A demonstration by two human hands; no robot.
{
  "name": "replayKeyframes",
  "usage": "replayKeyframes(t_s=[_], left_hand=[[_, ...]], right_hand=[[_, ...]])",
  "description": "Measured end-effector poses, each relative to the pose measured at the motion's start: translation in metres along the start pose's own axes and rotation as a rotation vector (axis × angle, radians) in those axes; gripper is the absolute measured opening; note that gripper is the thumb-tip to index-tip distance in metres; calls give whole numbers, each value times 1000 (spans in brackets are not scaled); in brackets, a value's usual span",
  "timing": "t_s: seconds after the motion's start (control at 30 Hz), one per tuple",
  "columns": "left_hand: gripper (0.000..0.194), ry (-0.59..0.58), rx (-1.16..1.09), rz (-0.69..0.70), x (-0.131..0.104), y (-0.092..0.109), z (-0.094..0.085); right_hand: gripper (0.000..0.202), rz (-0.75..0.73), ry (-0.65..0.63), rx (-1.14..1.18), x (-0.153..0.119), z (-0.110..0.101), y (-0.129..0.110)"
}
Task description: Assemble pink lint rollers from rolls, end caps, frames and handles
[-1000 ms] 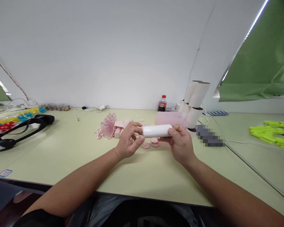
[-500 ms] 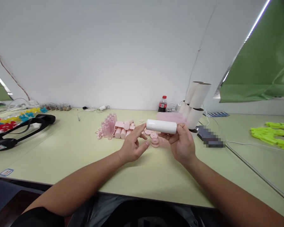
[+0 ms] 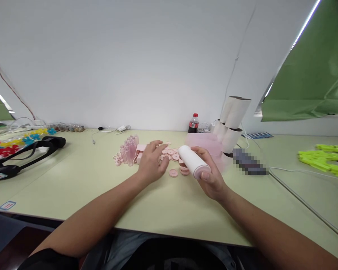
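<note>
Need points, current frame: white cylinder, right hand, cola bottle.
white cylinder (image 3: 193,162): head view, middle of its white side
right hand (image 3: 215,181): head view, back of the palm near the thumb's base
cola bottle (image 3: 193,125): head view, on the red label

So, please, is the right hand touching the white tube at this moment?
Touching. The head view shows the right hand gripping the white tube, with the thumb at its near, pink end.
</note>
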State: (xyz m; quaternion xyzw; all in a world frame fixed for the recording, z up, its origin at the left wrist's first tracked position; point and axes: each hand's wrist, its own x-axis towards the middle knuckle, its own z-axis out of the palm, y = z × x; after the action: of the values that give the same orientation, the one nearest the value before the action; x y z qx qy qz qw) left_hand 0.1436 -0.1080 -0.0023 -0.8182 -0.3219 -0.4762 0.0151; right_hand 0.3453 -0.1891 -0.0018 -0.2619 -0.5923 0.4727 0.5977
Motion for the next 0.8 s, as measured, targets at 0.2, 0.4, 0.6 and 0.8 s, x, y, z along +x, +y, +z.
replayKeyframes(t_s=[0.2,0.4,0.6,0.8], left_hand=[[40,-232,430,-326,20,-24,-10],[47,-375,529,-472,27,-24,-12],[39,-449,487,-514,32,-25,-15],[36,-259,399,-486,32,-29,-18]], right_hand=[[66,-5,45,-53,2,-1,5],[66,8,9,-49,-2,8,2],[68,-1,15,-48,-2,11,-1],[69,-26,7,-61,-2,14,-2]])
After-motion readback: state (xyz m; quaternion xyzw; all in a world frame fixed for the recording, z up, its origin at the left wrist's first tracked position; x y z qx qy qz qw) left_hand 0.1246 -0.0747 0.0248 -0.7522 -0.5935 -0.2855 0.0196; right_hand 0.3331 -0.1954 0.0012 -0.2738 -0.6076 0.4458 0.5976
